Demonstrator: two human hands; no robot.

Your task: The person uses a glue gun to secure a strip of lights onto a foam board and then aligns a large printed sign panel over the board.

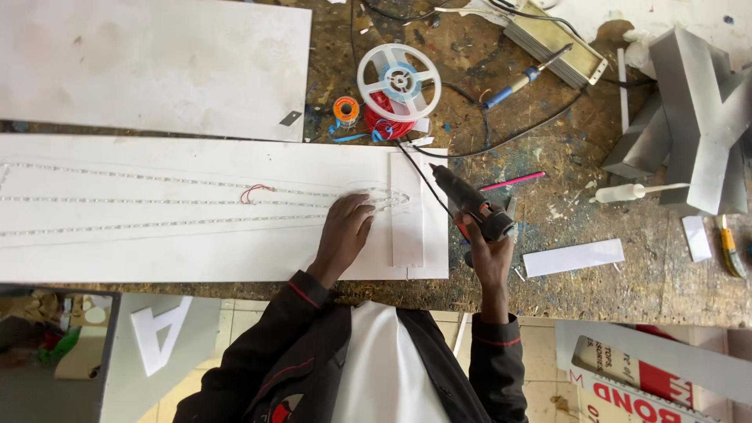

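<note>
We see the right hand (489,254) gripping a dark glue gun (470,205), nozzle aimed at the narrow white strip (406,210) on the long white panel (196,251). The left hand (345,233) lies flat, fingers pressing the LED strips (157,204) where they converge. Farther back sits a white reel (399,81), holding red wire (389,124) beneath.

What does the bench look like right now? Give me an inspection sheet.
Surface: worn, stained workbench.
Job's things: long white panel bearing LED strips; black glue gun.
Clutter: white reel, orange spool, soldering iron, pink pencil, grey channel letter.
Grips: left hand presses the strip ends; right hand holds the glue gun.
Cables: black cords cross the bench.
Surroundings: tiled floor, white letter cutout.
</note>
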